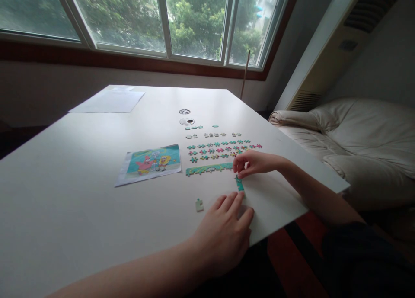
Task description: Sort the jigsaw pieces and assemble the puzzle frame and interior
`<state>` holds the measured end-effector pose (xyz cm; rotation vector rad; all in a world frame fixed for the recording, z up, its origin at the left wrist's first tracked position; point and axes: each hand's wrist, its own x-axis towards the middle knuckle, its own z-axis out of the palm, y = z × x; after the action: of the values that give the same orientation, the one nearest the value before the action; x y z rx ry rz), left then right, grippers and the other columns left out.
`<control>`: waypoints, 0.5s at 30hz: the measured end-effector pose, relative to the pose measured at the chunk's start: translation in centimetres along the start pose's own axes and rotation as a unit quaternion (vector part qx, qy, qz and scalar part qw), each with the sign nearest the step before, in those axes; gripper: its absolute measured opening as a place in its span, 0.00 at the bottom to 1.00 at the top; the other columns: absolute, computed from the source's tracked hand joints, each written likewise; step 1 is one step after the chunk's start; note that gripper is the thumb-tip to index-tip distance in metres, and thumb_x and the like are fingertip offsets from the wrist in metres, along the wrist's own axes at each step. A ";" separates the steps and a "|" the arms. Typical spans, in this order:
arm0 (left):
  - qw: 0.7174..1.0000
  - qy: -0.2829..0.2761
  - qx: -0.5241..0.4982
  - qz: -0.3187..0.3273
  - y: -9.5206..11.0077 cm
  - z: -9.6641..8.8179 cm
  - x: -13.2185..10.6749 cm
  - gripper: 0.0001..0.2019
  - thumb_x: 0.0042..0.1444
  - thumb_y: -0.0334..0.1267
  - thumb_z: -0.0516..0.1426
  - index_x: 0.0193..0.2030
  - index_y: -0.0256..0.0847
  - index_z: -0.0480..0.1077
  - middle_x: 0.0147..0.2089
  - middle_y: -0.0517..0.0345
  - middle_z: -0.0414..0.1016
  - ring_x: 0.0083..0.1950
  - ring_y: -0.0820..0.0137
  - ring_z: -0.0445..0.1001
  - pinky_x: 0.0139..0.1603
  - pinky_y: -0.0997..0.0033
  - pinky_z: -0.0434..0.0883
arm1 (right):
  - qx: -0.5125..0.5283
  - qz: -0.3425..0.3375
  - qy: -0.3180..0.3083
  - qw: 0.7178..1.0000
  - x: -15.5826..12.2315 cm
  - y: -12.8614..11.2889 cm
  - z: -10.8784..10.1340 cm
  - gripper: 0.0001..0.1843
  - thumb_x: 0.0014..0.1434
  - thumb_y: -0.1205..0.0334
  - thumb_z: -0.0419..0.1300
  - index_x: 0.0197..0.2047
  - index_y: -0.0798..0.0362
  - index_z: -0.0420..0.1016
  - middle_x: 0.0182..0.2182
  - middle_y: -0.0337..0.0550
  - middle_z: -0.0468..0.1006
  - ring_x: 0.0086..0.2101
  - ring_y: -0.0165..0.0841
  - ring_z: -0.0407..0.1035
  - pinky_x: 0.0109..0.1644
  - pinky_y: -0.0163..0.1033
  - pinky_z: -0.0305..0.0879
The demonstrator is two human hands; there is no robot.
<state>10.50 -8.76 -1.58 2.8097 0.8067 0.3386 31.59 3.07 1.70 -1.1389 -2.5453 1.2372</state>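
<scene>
A finished strip of green and yellow jigsaw pieces (209, 170) lies across the white table. From its right end, a short column of teal jigsaw pieces (239, 184) runs down toward me. My right hand (254, 163) is at that corner, with its fingers curled and pinched over a puzzle piece that they mostly hide. At the column's near end rests my left hand (225, 229), fingers stretched out and their tips touching the lowest piece. One loose pale jigsaw piece (199, 205) lies to the left of this hand.
Beyond the strip, loose jigsaw pieces (224, 144) are laid out in several rows. A cartoon reference picture (152, 163) lies to the left. Farther back are two round table inserts (187, 122) and white paper sheets (108, 101). A cream leather sofa (366, 138) stands at the right.
</scene>
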 end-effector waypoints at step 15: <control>1.000 0.000 0.002 0.004 0.1 -0.2 0.0 0.16 0.59 0.40 0.49 0.53 0.39 0.62 0.62 0.40 0.58 0.61 0.52 0.57 0.59 0.51 0.56 | -0.102 -0.029 0.015 0.994 0.0 -1.0 0.5 0.09 0.52 0.59 0.60 0.34 0.57 0.75 0.30 0.42 0.77 0.28 0.26 0.68 0.31 0.30 0.63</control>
<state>10.50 -8.79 -1.40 2.8172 0.7962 0.3403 30.82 2.35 2.08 -1.1013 -2.7104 0.9579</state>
